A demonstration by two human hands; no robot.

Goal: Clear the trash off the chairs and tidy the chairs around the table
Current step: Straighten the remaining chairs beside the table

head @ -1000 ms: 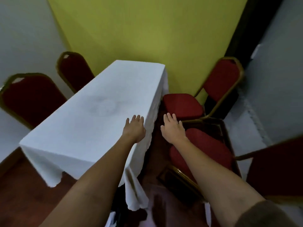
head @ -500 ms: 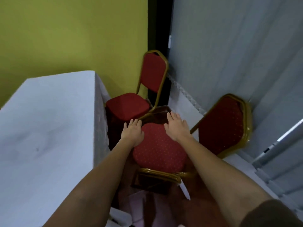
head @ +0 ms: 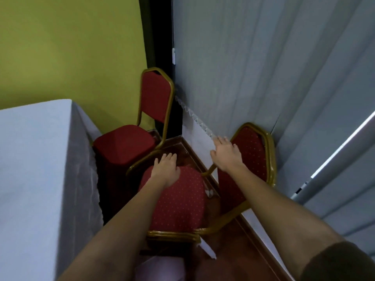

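Note:
A red-cushioned chair with a gold frame stands just below me, its backrest towards the grey blinds on the right. My left hand hovers with straight fingers over the far edge of its seat. My right hand reaches with spread fingers to the upper left corner of its backrest; whether it touches is unclear. A second red chair stands in the corner beyond, beside the table with the white cloth. No trash shows on either seat.
A yellow-green wall closes the far side and grey vertical blinds the right side. A narrow strip of dark wooden floor runs between chair and wall. A white paper scrap hangs by the chair's front edge.
The view has swung right, away from the table towards the near chair. My right hand moved from above the seat out to the backrest; my left hand shifted over the seat.

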